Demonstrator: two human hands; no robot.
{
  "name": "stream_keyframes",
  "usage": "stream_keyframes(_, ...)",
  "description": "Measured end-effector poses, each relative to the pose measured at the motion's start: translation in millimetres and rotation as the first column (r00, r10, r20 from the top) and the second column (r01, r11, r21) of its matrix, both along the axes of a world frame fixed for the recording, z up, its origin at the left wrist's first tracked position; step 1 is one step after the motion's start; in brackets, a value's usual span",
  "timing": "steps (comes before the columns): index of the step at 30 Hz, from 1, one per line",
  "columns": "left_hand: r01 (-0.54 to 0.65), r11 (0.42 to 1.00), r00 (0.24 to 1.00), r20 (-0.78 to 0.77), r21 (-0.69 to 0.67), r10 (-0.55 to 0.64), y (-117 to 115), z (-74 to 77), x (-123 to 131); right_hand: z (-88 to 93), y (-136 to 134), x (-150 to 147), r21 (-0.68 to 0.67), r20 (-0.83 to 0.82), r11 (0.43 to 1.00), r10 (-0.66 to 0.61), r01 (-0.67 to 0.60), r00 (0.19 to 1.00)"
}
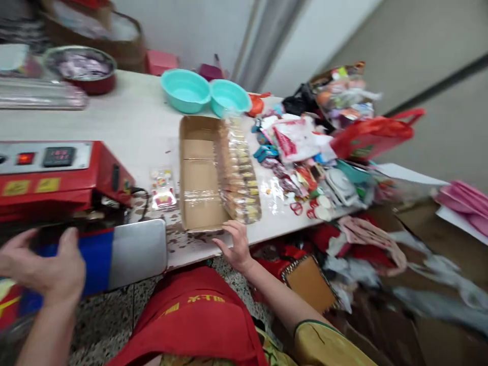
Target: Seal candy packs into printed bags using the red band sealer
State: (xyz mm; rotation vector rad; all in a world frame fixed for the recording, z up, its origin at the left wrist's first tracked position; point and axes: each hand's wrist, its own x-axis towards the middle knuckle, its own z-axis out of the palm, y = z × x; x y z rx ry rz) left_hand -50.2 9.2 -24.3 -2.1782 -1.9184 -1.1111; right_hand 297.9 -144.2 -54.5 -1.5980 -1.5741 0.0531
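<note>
My left hand (53,267) hovers over the blue belt (95,259) of a red sealing machine (110,175), thumb and fingers apart, with nothing seen in it. By the near edge of a shallow cardboard box (200,193) is my right hand (237,246). Its thumb and fingers are spread, and the fingertips meet the box's front corner. A row of clear packets (238,173) with yellowish contents stands along the box's right side. The left part of the box shows bare cardboard. One flat clear packet (163,189) with colourful pieces lies left of the box.
Two turquoise basins (186,91) stand behind the box. A mixed pile of bags and small goods (297,147) covers the table's right side. A metal plate (139,247) extends from the belt. A round tin (82,68) sits at the back left.
</note>
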Motion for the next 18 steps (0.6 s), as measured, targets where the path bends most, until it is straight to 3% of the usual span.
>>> stream_keyframes(1,0.082,0.995,0.996,0.014,0.064,-0.083,-7.9,-5.8,36.1,-1.4,-15.4,23.9,0.031,0.092,0.996,-0.088,0.086,0.992)
stream_keyframes(2,0.291,0.956,0.957,0.005,0.026,-0.291,-16.7,-11.2,76.9,-2.5,-28.1,45.6,0.047,0.170,0.987,-0.161,0.155,0.972)
stream_keyframes(3,0.496,0.868,0.868,-0.005,-0.027,-0.496,-26.1,-15.4,119.9,-3.4,-38.4,64.7,0.044,0.237,0.978,-0.211,0.206,0.948)
stream_keyframes(5,0.783,0.604,0.597,-0.095,-0.151,-0.797,-45.1,-20.1,201.8,-5.3,-52.3,96.0,-0.028,0.345,0.964,-0.240,0.265,0.907)
stream_keyframes(7,0.875,0.434,0.388,-0.223,-0.216,-0.894,-58.7,-21.8,265.9,-8.9,-59.6,120.3,-0.151,0.418,0.943,-0.212,0.298,0.883)
stream_keyframes(9,0.914,0.327,0.244,-0.319,-0.241,-0.916,-61.7,-24.0,306.4,-15.2,-62.0,138.6,-0.254,0.452,0.918,-0.166,0.306,0.876)
stream_keyframes(12,0.945,0.232,0.139,-0.360,-0.231,-0.923,-52.6,-27.7,326.6,-25.0,-57.3,152.8,-0.349,0.488,0.880,-0.123,0.323,0.864)
stream_keyframes(15,0.935,0.243,0.151,-0.331,-0.259,-0.932,-43.9,-21.7,315.5,-24.4,-47.5,157.4,-0.387,0.529,0.867,-0.070,0.314,0.846)
stream_keyframes(18,0.911,0.279,0.195,-0.280,-0.303,-0.940,-38.0,0.5,300.6,1.6,-44.5,161.5,-0.392,0.543,0.894,0.034,0.217,0.839)
